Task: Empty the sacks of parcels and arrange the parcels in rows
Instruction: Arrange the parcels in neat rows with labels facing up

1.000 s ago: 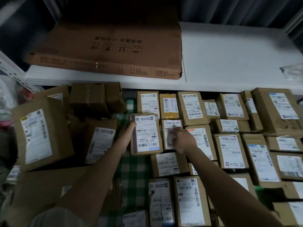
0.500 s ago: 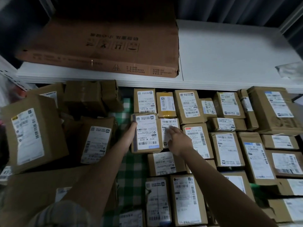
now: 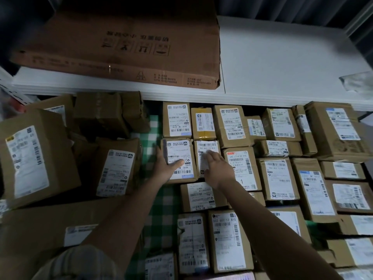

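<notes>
Dim light falls over a green-and-white checked cloth (image 3: 161,209) that carries brown cardboard parcels with white shipping labels, set out in rows (image 3: 276,178) across the right half. Above them runs a white shelf board (image 3: 282,63), and a large flat brown cardboard carton (image 3: 125,47) lies on its left part. At the shelf's right edge sits a crumpled clear plastic wrapper (image 3: 357,81).

At the left end of the second row, the left hand (image 3: 167,168) grasps a small brown labelled box (image 3: 178,158): the thumb lies across the label and the palm is against the box's left side. This box touches a narrower labelled box (image 3: 206,156) on its right. The right hand (image 3: 218,168) rests on that narrower box, fingers stretched out flat over its label and gripping nothing.

To the left, a loose heap of larger brown boxes (image 3: 66,150) lies unsorted and tilted at different angles. A grey sleeve (image 3: 80,263) shows at the lower edge.
</notes>
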